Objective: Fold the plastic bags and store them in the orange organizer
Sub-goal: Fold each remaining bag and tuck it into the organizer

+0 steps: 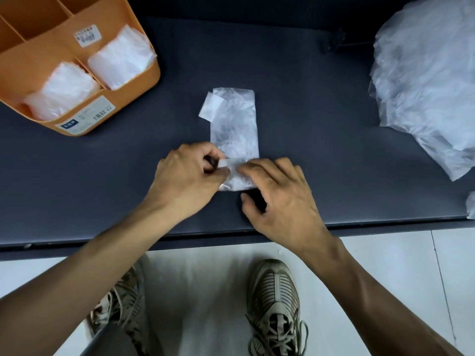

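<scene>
A clear plastic bag point(235, 124), folded into a long narrow strip, lies on the dark table point(308, 111) in front of me. Its near end is turned over into a small fold. My left hand point(185, 176) pinches that folded end at its left side with curled fingers. From the right, my right hand point(280, 196) presses the fold with its fingertips, the thumb off the bag. The orange organizer point(123, 96) stands at the far left, with folded bags point(120, 57) in two front compartments.
A loose heap of unfolded plastic bags point(426, 80) covers the table's right side, with another scrap of plastic point(471, 205) at the right edge. The table's front edge runs just below my hands. My shoes stand on the pale floor below it.
</scene>
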Demonstrator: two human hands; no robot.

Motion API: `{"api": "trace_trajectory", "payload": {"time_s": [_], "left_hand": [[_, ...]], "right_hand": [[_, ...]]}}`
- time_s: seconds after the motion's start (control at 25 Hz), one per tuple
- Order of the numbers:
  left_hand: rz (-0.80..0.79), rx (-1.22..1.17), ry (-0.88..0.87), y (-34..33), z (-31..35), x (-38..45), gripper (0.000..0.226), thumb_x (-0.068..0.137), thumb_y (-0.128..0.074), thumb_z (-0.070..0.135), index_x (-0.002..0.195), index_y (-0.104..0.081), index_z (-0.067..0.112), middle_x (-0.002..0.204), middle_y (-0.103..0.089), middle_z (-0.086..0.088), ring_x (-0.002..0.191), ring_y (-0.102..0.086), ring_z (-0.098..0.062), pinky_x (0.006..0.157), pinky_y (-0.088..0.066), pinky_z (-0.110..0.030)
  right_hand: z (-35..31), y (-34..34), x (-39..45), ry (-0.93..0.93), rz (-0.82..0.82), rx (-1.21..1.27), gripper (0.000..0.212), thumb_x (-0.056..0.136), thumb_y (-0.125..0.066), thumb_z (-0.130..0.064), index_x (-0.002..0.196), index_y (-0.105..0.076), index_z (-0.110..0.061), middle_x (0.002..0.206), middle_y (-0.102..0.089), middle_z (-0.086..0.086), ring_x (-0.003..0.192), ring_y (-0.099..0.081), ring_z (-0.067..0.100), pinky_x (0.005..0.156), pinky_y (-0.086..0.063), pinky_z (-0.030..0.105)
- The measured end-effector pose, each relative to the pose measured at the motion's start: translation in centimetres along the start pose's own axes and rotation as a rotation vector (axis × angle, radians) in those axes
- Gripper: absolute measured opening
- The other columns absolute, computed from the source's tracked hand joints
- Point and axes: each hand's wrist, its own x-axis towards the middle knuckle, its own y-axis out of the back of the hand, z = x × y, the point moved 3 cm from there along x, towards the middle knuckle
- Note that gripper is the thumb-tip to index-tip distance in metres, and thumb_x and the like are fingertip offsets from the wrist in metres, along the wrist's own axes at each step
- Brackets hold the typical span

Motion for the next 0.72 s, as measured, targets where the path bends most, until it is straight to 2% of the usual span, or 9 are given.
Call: {"api": "trace_trajectory", "payload": {"time_s": [0.08, 0.12, 0.2, 0.24, 0.32, 0.4, 0.48, 0.6, 0.72], "left_hand": [[-0.001, 0.015, -0.016, -0.1, 0.0, 0.0, 0.015, 0.089, -0.072, 0.035, 0.101, -0.064, 0.031, 0.074, -0.072, 0.016, 0.071, -0.064, 0.001, 0.073, -0.048, -0.028], [0.032, 0.030, -0.085, 0.0, 0.0, -0.2, 0.021, 0.088, -0.072, 0.036, 0.106, -0.063, 0.030, 0.080, -0.071, 0.016, 0.074, -0.063, -0.001, 0.074, -0.048, -0.027], [0.125, 0.166, -0.384, 0.2, 0.1, -1.0, 0.037, 0.086, -0.071, 0.043, 0.117, -0.063, 0.024, 0.102, -0.065, 0.013, 0.088, -0.058, -0.008, 0.080, -0.046, -0.029], [0.119, 0.285, -0.526, 0.0, -0.1, -1.3, 0.046, 0.084, -0.068, 0.049, 0.122, -0.063, 0.022, 0.114, -0.062, 0.008, 0.095, -0.054, -0.014, 0.082, -0.042, -0.031], [0.066, 0.456, -0.649, -0.3, -1.0, -1.6, 0.056, 0.081, -0.060, 0.056, 0.126, -0.061, 0.022, 0.126, -0.059, 0.005, 0.104, -0.050, -0.020, 0.082, -0.030, -0.031], [0.082, 0.456, -0.632, -0.6, -1.7, -1.7, 0.048, 0.082, -0.059, 0.046, 0.123, -0.064, 0.020, 0.122, -0.066, 0.005, 0.105, -0.051, -0.019, 0.081, -0.029, -0.033], [0.149, 0.361, -0.593, -0.6, -1.7, -2.0, 0.034, 0.084, -0.060, 0.032, 0.115, -0.069, 0.020, 0.112, -0.072, 0.007, 0.102, -0.055, -0.018, 0.081, -0.033, -0.038], [0.171, 0.167, -0.477, -0.5, -1.5, -1.8, 0.025, 0.089, -0.058, 0.034, 0.103, -0.074, 0.021, 0.101, -0.072, 0.015, 0.098, -0.059, -0.016, 0.087, -0.041, -0.040], [0.211, 0.042, -0.351, -0.3, -2.1, -1.5, 0.022, 0.090, -0.060, 0.031, 0.092, -0.076, 0.016, 0.096, -0.067, 0.015, 0.098, -0.055, -0.016, 0.090, -0.041, -0.022]], "right_hand": [[0.4, -0.4, -0.1, 0.007, 0.029, -0.023, 0.027, 0.086, -0.063, -0.021, 0.110, -0.072, -0.014, 0.117, -0.068, -0.003, 0.093, -0.055, 0.024, 0.078, -0.048, 0.043], [0.5, -0.5, -0.1, 0.010, 0.048, -0.011, 0.023, 0.089, -0.062, -0.021, 0.107, -0.073, -0.013, 0.115, -0.069, -0.003, 0.092, -0.055, 0.025, 0.077, -0.048, 0.043], [0.4, -0.4, 0.0, 0.017, 0.073, 0.025, 0.021, 0.092, -0.059, -0.019, 0.105, -0.074, -0.013, 0.112, -0.070, -0.003, 0.091, -0.057, 0.026, 0.078, -0.049, 0.043], [0.4, -0.2, 0.2, 0.014, 0.084, 0.056, 0.021, 0.093, -0.058, -0.018, 0.105, -0.074, -0.013, 0.113, -0.070, -0.002, 0.091, -0.058, 0.027, 0.079, -0.049, 0.044], [0.7, 0.3, 0.3, -0.017, 0.090, 0.151, 0.021, 0.095, -0.058, -0.019, 0.106, -0.074, -0.012, 0.115, -0.069, -0.002, 0.094, -0.058, 0.026, 0.084, -0.049, 0.043], [1.0, 0.7, 0.4, -0.069, 0.045, 0.258, 0.025, 0.095, -0.058, -0.027, 0.112, -0.071, -0.012, 0.115, -0.069, -0.004, 0.098, -0.058, 0.023, 0.089, -0.047, 0.044], [1.2, 0.8, 0.5, -0.131, -0.043, 0.305, 0.040, 0.091, -0.061, -0.040, 0.123, -0.064, -0.016, 0.114, -0.069, -0.011, 0.103, -0.057, 0.018, 0.093, -0.045, 0.044], [1.3, 0.8, 0.7, -0.238, -0.110, 0.484, 0.049, 0.087, -0.066, -0.045, 0.131, -0.055, -0.026, 0.110, -0.071, -0.016, 0.109, -0.059, 0.012, 0.097, -0.045, 0.039], [1.6, 0.9, 1.3, -0.336, -0.208, 0.678, 0.056, 0.084, -0.077, -0.039, 0.133, -0.050, -0.035, 0.110, -0.070, -0.016, 0.112, -0.061, 0.011, 0.091, -0.042, 0.022]]}}
